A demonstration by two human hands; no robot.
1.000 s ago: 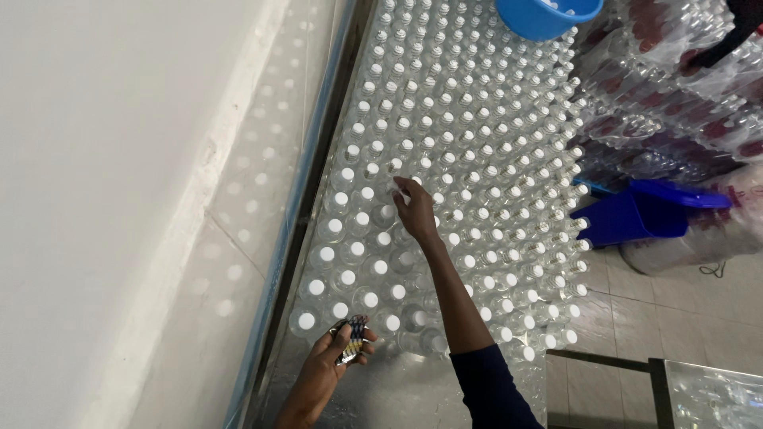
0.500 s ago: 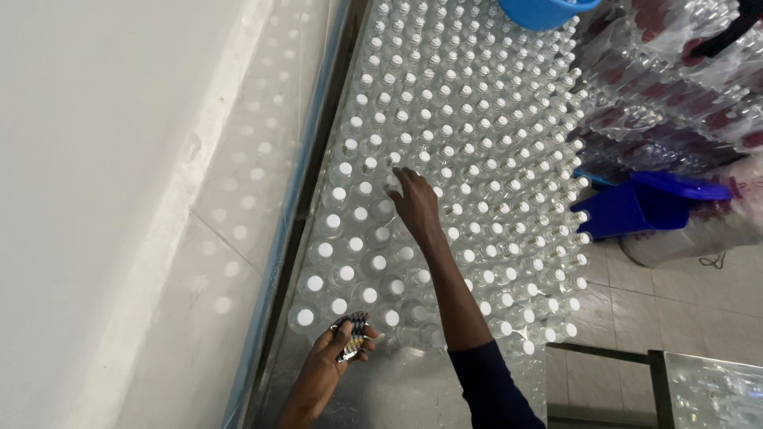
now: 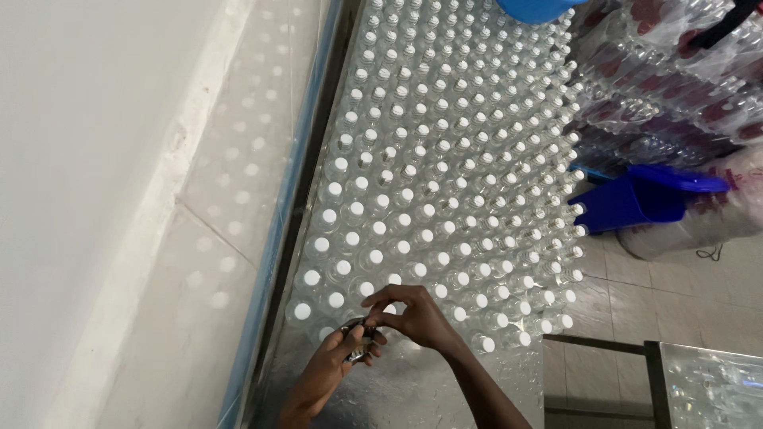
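Several rows of clear plastic bottles with white caps (image 3: 445,183) stand packed together on a shiny metal table (image 3: 397,397). My left hand (image 3: 338,367) is at the table's near edge, closed around a small dark object (image 3: 355,343) with shiny parts. My right hand (image 3: 413,316) has its fingertips pinched on the top of that same object, just in front of the nearest row of bottles. What the object is cannot be told.
A pale wall (image 3: 95,199) and a tiled ledge (image 3: 238,159) run along the left. A blue scoop-like container (image 3: 636,199) and wrapped packs of bottles (image 3: 683,71) lie at the right. A blue tub (image 3: 536,8) sits at the top. A metal frame (image 3: 636,349) stands at lower right.
My right hand has drawn back from the middle of the bottle rows to the near edge and now meets my left hand at the small object.
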